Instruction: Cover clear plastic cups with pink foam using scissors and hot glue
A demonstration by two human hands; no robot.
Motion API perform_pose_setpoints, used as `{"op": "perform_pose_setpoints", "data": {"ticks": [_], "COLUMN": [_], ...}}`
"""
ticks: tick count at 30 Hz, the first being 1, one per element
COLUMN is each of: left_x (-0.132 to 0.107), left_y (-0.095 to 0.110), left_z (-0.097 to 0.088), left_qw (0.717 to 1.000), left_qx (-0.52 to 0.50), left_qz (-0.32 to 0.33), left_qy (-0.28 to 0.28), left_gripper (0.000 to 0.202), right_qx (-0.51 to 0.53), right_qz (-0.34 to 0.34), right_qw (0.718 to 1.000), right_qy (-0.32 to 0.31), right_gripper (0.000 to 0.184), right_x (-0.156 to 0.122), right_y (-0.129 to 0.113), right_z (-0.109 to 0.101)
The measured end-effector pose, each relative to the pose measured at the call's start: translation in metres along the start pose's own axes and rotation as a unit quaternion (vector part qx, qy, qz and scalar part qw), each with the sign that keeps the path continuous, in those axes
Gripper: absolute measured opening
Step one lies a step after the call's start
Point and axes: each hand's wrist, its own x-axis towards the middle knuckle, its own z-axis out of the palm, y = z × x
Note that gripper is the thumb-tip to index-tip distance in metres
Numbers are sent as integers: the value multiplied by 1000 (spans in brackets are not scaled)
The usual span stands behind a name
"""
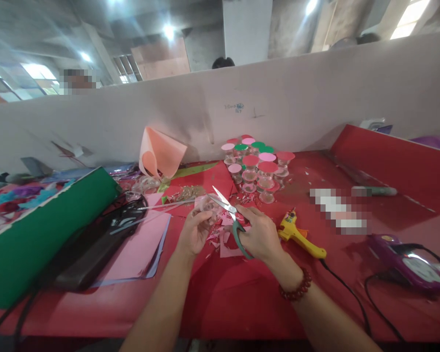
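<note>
Scissors: centre of frame, just above the desk, blades parted and pointing up-left, green handles low and to the right. Right hand: grip closed through and around the handles; red bead bracelet on that wrist. Left hand: just left of the blades, grip pinching a small clear piece held up against the blade tips; too blurred to tell exactly what it is. Pink paper scraps lie on the desk under and between both hands. Yellow glue gun: lying just right of the right hand, black cord running toward the lower right. Cluster of small clear cups with pink, red and green round tops: standing behind the hands, centre of frame, near the grey partition. Peach sheet, curled, leans at the partition to the left of the cups. Pink sheets lie flat left of the left hand, beside a black bag; a green roll lies farther left. Purple device with cords: lower right of frame, well apart from the hands.
</note>
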Motion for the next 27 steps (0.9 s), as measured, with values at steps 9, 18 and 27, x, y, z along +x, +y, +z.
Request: {"op": "perform_pose_setpoints", "data": {"ticks": [9, 18, 27], "left_x": [3, 4, 8], "left_y": [-2, 0, -6], "left_z": [-3, -3, -2], "left_qw": [1000, 999, 1000], "left_qx": [18, 31, 6], "left_qz": [-10, -26, 20], "left_qy": [8, 24, 5], "left_gripper": [18, 17, 39], "right_qx": [-4, -24, -5], "right_qz": [-2, -9, 19], "right_qw": [1000, 999, 999], "right_qy": [-24, -36, -33], "right_gripper": [43, 32, 30], "right_x": [0, -1, 1], "right_y": [7, 10, 3], "right_z": [2, 4, 3]}}
